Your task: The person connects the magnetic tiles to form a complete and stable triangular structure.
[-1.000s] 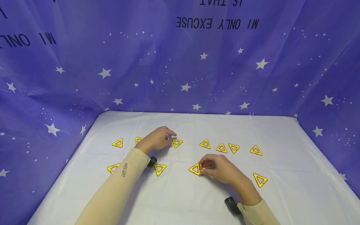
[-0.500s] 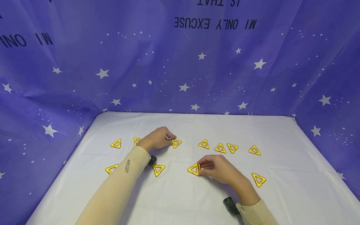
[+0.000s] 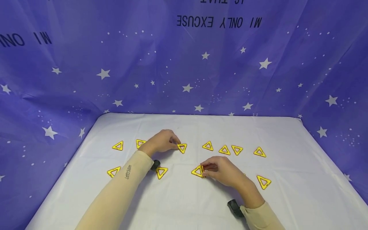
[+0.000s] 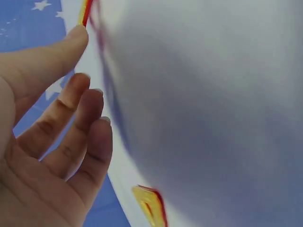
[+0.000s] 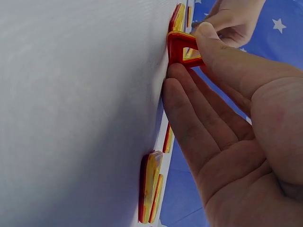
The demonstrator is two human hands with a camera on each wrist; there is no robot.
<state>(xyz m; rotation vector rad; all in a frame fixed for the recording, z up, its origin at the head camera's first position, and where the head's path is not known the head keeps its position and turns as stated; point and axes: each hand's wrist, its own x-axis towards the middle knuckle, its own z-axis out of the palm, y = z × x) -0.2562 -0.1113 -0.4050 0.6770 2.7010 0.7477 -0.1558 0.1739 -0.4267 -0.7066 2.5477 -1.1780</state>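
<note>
Sleeves [image 3: 106, 198] in beige reach in over the table's near side. One yellow triangle frame [image 3: 263, 182] lies towards the right edge. Near the middle, the right hand [image 3: 222, 171] keeps a narrow grip, thumb against fingers, on a red-edged triangle [image 5: 175, 51] standing upright, just beside a flat triangle [image 3: 194, 172]; I cannot tell if they touch. Two more frames [image 3: 158, 173] lie on the left half. Farther off, the left hand [image 3: 162, 141] pinches a corner triangle [image 3: 182, 148] between thumb and forefinger, other fingers loosely bent. Six triangles [image 3: 224, 150] line the far part, two towards the left edge, four rightwards. Starry purple cloth [image 3: 161, 64] hangs beyond the far edge.
</note>
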